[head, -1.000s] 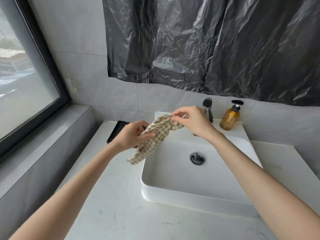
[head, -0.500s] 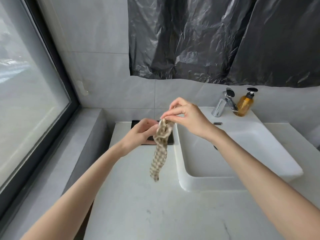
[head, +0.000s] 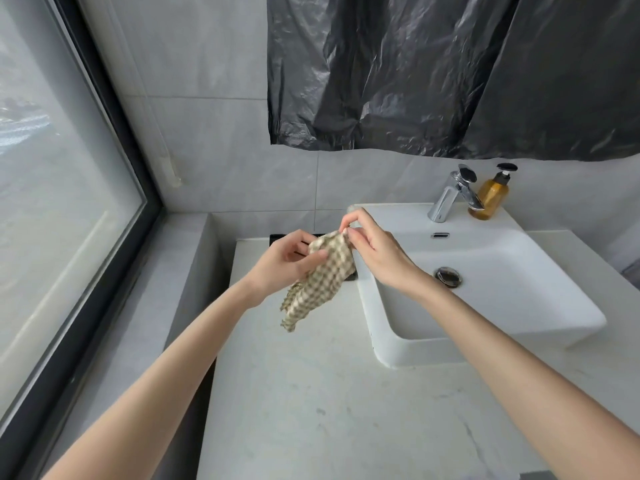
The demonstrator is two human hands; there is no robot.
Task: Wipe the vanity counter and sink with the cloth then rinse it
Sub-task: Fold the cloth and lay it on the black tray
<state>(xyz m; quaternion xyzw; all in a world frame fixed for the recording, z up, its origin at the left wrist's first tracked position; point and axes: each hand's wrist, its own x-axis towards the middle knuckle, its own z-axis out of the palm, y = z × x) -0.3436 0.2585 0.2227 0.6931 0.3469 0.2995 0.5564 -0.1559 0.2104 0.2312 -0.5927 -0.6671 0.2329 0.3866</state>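
A beige checked cloth (head: 317, 285) hangs in the air above the white marble vanity counter (head: 311, 403), just left of the white vessel sink (head: 519, 306). My left hand (head: 284, 265) grips the cloth at its upper middle. My right hand (head: 374, 247) pinches its top edge between thumb and fingers. The cloth's lower end dangles free, clear of the counter. The sink basin looks dry, with a chrome drain (head: 448, 276) in its floor.
A chrome faucet (head: 450, 195) and an amber pump bottle (head: 491, 199) stand on the sink's back ledge. A black tray (head: 277, 239) lies behind my hands. A window (head: 52, 202) with a grey sill fills the left side; black plastic sheeting (head: 433, 71) hangs above.
The view has swung left and the sink now sits to the right. Both hands keep hold of the cloth; it hung narrow and straight, and is now spread wider and slanted.
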